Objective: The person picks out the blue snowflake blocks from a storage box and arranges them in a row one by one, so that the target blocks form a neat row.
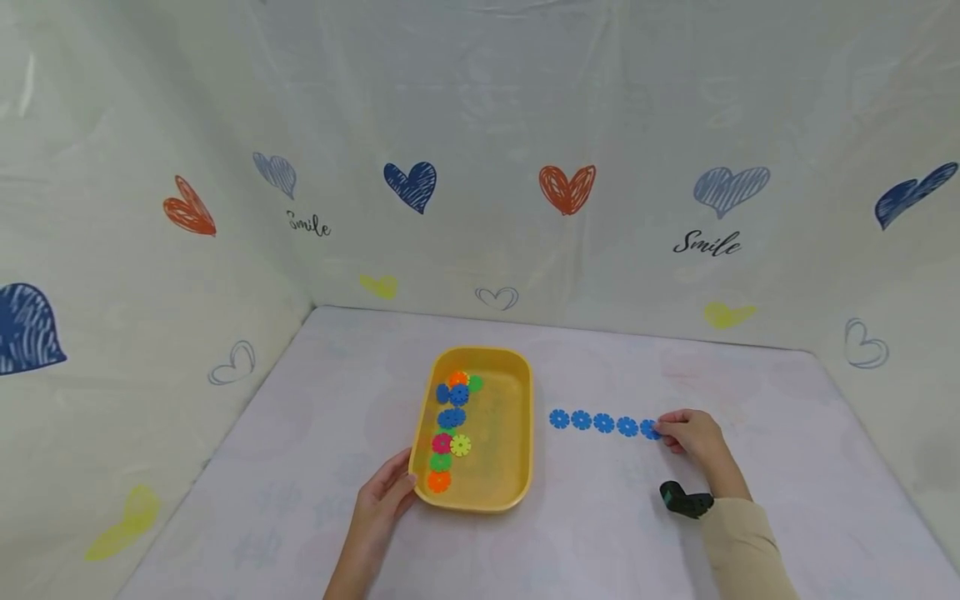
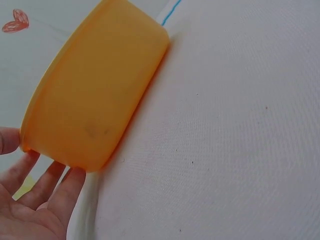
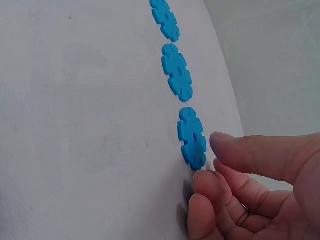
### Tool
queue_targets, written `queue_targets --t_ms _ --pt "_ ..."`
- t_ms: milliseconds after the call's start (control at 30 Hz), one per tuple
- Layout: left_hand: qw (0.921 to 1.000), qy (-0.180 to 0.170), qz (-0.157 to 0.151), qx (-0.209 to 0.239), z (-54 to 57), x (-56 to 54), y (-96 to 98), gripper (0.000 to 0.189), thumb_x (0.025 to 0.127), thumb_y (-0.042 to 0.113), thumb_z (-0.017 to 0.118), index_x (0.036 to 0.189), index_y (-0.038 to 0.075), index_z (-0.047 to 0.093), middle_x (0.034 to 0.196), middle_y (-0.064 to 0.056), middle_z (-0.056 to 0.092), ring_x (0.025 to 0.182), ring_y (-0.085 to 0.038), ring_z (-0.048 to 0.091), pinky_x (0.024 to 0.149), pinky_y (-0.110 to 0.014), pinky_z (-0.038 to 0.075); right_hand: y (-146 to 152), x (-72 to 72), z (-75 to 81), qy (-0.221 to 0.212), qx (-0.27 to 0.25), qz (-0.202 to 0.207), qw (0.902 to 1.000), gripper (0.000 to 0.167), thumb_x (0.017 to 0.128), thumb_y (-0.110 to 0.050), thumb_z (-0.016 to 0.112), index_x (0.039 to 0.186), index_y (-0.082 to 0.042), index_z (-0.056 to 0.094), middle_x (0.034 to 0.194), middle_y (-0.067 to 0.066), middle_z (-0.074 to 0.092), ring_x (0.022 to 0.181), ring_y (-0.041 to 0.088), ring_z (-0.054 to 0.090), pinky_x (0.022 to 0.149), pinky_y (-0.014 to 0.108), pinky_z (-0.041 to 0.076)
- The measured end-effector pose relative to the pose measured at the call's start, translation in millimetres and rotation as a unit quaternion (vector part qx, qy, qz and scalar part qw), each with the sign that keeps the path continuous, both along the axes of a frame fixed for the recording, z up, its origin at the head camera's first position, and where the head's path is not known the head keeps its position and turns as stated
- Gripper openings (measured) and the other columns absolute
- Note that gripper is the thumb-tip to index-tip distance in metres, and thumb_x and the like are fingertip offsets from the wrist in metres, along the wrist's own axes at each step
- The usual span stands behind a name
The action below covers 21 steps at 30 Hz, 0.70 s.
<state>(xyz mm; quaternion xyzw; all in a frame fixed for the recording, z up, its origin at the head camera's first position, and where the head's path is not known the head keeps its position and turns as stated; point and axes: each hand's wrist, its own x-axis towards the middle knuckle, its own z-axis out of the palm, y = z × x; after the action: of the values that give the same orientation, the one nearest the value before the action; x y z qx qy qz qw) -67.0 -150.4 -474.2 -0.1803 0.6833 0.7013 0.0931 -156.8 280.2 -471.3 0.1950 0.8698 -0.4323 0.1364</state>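
Note:
My left hand (image 1: 384, 492) grips the near left corner of a yellow tray (image 1: 525, 433), thumb at the rim and fingers against the outer wall (image 2: 95, 90). Inside lie several small notched plastic discs, among them a pink disc (image 1: 442, 443), a yellow disc (image 1: 461, 445) and an orange disc (image 1: 439, 482). Right of the tray, several blue notched discs (image 1: 603, 422) form a row on the table. At its right end is my right hand (image 1: 693, 437), fingertips at the edge of the last blue disc (image 3: 192, 135); a slim gap shows between thumb and disc.
A black angular object (image 1: 684, 501) is by my right wrist, near the beige sleeve (image 1: 746, 542). The pale table (image 1: 585, 542) meets a white curtain (image 1: 480, 108) printed with hearts at the back and sides.

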Motion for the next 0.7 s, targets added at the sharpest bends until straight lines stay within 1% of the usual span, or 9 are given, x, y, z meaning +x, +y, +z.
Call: queue_targets --t_ms 100,233,300,367,433,500,600,667,700 --pt "1.0 0.0 0.0 0.0 0.3 -0.3 -0.1 0.049 0.093 0.021 0.054 0.138 0.007 0.043 0.141 -0.017 0.044 0.118 -0.023 0.053 0.092 -0.028 0.051 -1 1.6 2.6 0.007 -0.005 -0.008 0.9999 0.037 0.089 -0.018 0.058 0.11 0.012 0.053 0.077 0.007 0.06 0.067 0.012 0.054 0.057 0.019 0.05" --pt "1.0 0.001 0.001 -0.002 1.4 0.3 0.2 0.049 0.093 0.021 0.055 0.138 0.006 0.043 0.141 -0.018 0.044 0.118 -0.024 0.053 0.091 -0.028 0.051 -4 2.3 8.7 0.015 -0.002 -0.011 0.9998 0.039 0.091 -0.023 0.055 0.113 0.009 0.051 0.076 0.006 0.057 0.068 0.014 0.052 0.057 0.019 0.047" --pt "1.0 0.002 0.001 -0.002 1.9 0.8 0.3 0.049 0.093 0.022 0.055 0.138 0.006 0.043 0.141 -0.019 0.044 0.118 -0.024 0.053 0.091 -0.028 0.051 -7 0.9 12.6 0.024 -0.002 -0.013 0.9996 0.04 0.091 -0.025 0.055 0.114 0.008 0.05 0.078 0.006 0.056 0.069 0.016 0.051 0.058 0.021 0.046" --pt "1.0 0.002 0.002 -0.001 2.0 1.2 0.4 0.049 0.093 0.022 0.055 0.138 0.006 0.043 0.141 -0.019 0.044 0.118 -0.023 0.054 0.09 -0.028 0.052 -9 -2.8 13.0 0.04 -0.003 -0.013 0.9991 0.042 0.091 -0.027 0.056 0.114 0.007 0.05 0.08 0.009 0.057 0.07 0.017 0.052 0.059 0.021 0.046" --pt "1.0 0.005 0.0 0.0 2.2 1.5 0.2 0.05 0.093 0.022 0.054 0.138 0.006 0.043 0.141 -0.019 0.043 0.118 -0.023 0.053 0.091 -0.027 0.052 -8 -11.0 4.4 0.057 -0.003 -0.015 0.9983 0.045 0.09 -0.032 0.057 0.115 0.004 0.051 0.086 0.01 0.058 0.072 0.017 0.054 0.056 0.018 0.045" --pt "1.0 0.006 0.001 0.002 2.2 1.5 0.1 0.049 0.093 0.021 0.054 0.138 0.006 0.043 0.141 -0.018 0.044 0.118 -0.023 0.054 0.09 -0.027 0.052 -3 -23.9 -14.7 0.085 -0.001 -0.01 0.9963 0.05 0.089 -0.041 0.058 0.115 0.002 0.053 0.092 0.012 0.06 0.074 0.017 0.057 0.057 0.017 0.048" --pt "1.0 0.008 -0.001 0.002 2.4 1.8 0.4 0.049 0.093 0.021 0.054 0.138 0.005 0.042 0.141 -0.019 0.043 0.118 -0.023 0.054 0.09 -0.027 0.052 0 -44.1 -46.9 0.121 0.007 0.001 0.9926 0.058 0.083 -0.057 0.057 0.115 -0.007 0.055 0.099 0.009 0.062 0.078 0.015 0.059 0.061 0.016 0.049" --pt "1.0 0.007 -0.001 0.001 2.5 1.8 0.7 0.049 0.093 0.021 0.054 0.138 0.004 0.042 0.141 -0.02 0.043 0.118 -0.024 0.054 0.09 -0.027 0.052 -5 -53.2 -57.7 0.145 0.006 0.017 0.9893 0.06 0.081 -0.061 0.055 0.113 -0.011 0.056 0.099 0.007 0.063 0.08 0.015 0.061 0.068 0.019 0.051" --pt "1.0 0.004 0.001 0.001 2.4 1.6 0.8 0.049 0.093 0.021 0.054 0.138 0.005 0.043 0.141 -0.02 0.044 0.118 -0.024 0.054 0.09 -0.027 0.052 -11 -55.1 -57.1 0.153 0.001 0.025 0.9879 0.058 0.081 -0.062 0.056 0.112 -0.013 0.056 0.099 0.006 0.064 0.081 0.015 0.061 0.069 0.019 0.051"
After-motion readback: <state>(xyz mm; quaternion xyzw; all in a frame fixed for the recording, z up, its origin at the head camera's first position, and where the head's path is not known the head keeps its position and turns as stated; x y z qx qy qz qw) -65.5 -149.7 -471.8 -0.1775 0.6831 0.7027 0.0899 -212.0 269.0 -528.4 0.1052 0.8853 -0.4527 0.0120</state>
